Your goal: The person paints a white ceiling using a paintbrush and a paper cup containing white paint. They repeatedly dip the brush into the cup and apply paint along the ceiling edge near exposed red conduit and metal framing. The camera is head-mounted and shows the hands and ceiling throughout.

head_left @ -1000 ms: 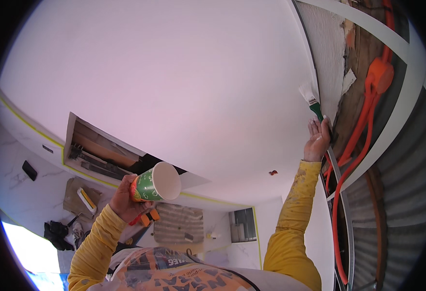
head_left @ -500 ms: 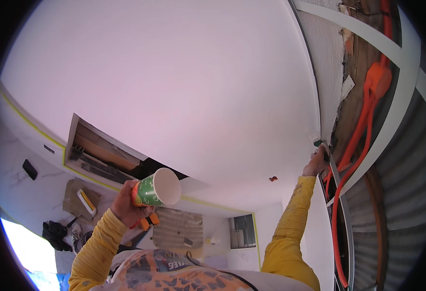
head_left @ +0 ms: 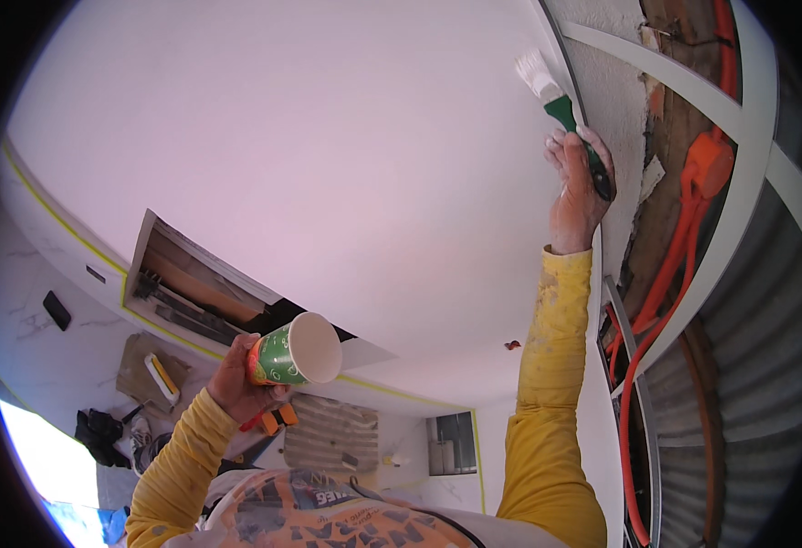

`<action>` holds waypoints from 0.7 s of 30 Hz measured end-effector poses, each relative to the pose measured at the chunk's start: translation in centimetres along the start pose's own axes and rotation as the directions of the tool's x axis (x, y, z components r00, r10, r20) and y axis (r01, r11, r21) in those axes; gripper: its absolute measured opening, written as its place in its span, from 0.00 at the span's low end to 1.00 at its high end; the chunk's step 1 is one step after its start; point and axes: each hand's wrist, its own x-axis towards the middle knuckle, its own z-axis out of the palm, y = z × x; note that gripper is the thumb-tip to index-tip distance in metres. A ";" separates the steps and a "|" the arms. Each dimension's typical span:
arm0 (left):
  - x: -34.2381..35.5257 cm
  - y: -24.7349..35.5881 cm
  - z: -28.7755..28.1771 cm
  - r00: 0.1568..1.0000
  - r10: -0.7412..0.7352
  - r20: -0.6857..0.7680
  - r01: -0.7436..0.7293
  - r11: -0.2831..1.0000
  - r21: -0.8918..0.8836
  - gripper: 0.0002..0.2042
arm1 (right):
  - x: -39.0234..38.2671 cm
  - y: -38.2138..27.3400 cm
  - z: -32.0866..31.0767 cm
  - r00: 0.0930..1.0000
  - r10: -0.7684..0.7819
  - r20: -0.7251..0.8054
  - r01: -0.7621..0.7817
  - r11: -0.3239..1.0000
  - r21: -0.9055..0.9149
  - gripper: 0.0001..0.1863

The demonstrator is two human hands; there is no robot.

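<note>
My left hand grips a green paper cup with a colourful pattern; its pale open mouth faces up and right, and I cannot make out what is inside. In my right hand, raised at the upper right, is a paintbrush with a green handle and whitened bristles. The bristles are at the white panel, close beside its dark right edge; whether they touch it I cannot tell. White smears mark the right fingers. Both sleeves are yellow, the right one stained.
Along the right run orange cables with an orange connector block, pale metal strips and corrugated sheeting. A rectangular opening cuts the panel at left. Yellow tape lines the panel's border. A black bag-like bundle lies lower left.
My right hand has moved up along the panel's right edge, bringing the paintbrush into full view. My left hand and the cup have stayed nearly in place.
</note>
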 end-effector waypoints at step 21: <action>0.1 0.0 0.0 1.000 -0.030 -0.006 0.030 0.999 -0.035 0.21 | -0.4 5.5 -3.3 0.999 0.015 0.035 -0.020 0.989 0.149 0.28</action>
